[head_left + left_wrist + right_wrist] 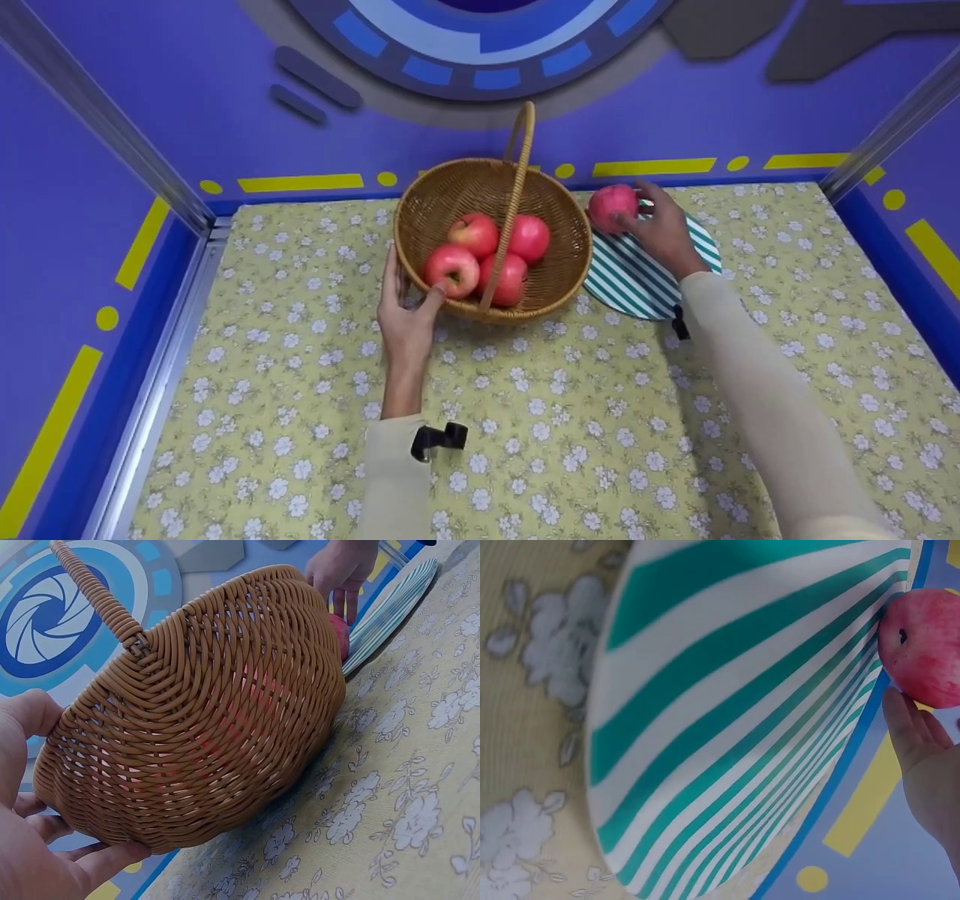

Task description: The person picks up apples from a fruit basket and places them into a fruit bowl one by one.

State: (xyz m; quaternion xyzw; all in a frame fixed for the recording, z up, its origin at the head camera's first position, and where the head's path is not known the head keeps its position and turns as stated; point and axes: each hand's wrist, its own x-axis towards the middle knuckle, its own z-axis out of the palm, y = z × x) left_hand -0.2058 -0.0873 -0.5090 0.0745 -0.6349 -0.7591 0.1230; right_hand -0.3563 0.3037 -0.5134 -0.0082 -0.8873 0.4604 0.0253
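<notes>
My left hand (405, 322) grips the near left rim of a brown wicker basket (480, 187), thumb over the rim and fingers against the outer wall. Several red apples (452, 270) lie in the basket under its arched handle (517, 195). To the right, my right hand (666, 234) holds another red apple (613, 208) between thumb and fingers. That apple is at the far left part of a round plate (634, 281) with green and white stripes, close to the basket's right rim. In the right wrist view, the fingers reach along the side of the apple (922, 649).
A yellow floral cloth (525, 450) covers the table. Blue printed panels (450, 135) with yellow marks stand behind and at both sides, with metal posts in the corners. A black strap piece (439, 439) sits on the left sleeve.
</notes>
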